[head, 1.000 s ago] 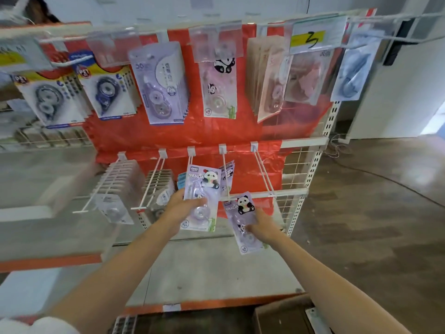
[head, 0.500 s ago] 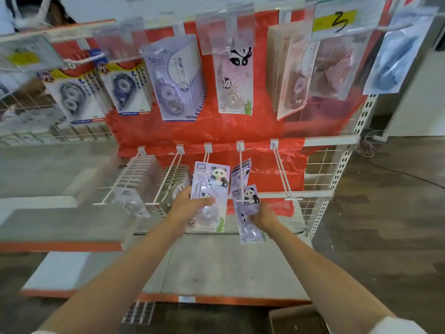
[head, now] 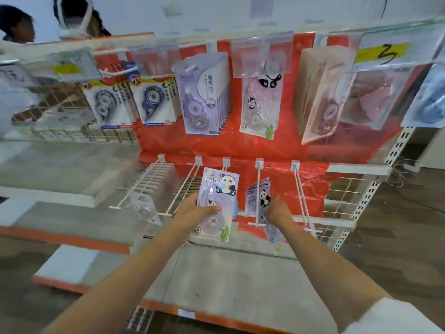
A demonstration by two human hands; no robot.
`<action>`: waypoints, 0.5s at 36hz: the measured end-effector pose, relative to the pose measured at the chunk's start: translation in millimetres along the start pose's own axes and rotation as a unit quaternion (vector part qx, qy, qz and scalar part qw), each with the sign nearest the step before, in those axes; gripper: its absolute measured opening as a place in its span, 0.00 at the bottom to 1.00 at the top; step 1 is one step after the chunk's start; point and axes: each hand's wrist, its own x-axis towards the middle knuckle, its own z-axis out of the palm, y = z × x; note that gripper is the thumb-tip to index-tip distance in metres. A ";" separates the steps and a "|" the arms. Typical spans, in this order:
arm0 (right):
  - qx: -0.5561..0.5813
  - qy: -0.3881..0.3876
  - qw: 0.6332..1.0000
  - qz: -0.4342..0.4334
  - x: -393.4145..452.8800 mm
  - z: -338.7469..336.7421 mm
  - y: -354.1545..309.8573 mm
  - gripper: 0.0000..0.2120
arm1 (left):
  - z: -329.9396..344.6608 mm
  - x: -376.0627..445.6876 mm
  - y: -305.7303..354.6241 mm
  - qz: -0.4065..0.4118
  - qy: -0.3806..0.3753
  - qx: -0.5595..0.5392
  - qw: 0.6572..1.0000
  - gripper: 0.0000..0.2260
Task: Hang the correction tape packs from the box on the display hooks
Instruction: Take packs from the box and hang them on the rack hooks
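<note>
My left hand [head: 192,213] grips a stack of purple panda correction tape packs [head: 218,201] upright in front of the lower row of white display hooks. My right hand [head: 277,210] pinches a single panda pack [head: 258,196] that sits on the fourth lower hook [head: 258,189], partway along its prongs. The lower part of that pack hangs below my right wrist. The box is out of view.
The fifth lower hook [head: 302,196] at the right is bare. Two lower hooks at the left hold white-carded packs [head: 154,186]. The upper row carries other tape packs [head: 204,95] against a red backing. A grey shelf [head: 228,268] lies below. People stand beyond the rack at top left.
My right hand has lifted its panda pack up and onto the fourth hook, sliding it back. The left hand kept holding its stack. The camera moved closer and tilted up.
</note>
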 end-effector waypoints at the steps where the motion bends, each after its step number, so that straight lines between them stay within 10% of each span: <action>1: -0.020 0.011 1.000 -0.013 0.3 -3.6 -1.2 0.31 | 1.0 1.1 1.8 -0.002 0.000 -0.001 1.000 0.12; 18: -0.175 0.116 0.947 -0.242 -44.7 -67.6 6.6 0.26 | 55.3 5.5 37.7 0.032 -0.066 -0.018 0.997 0.14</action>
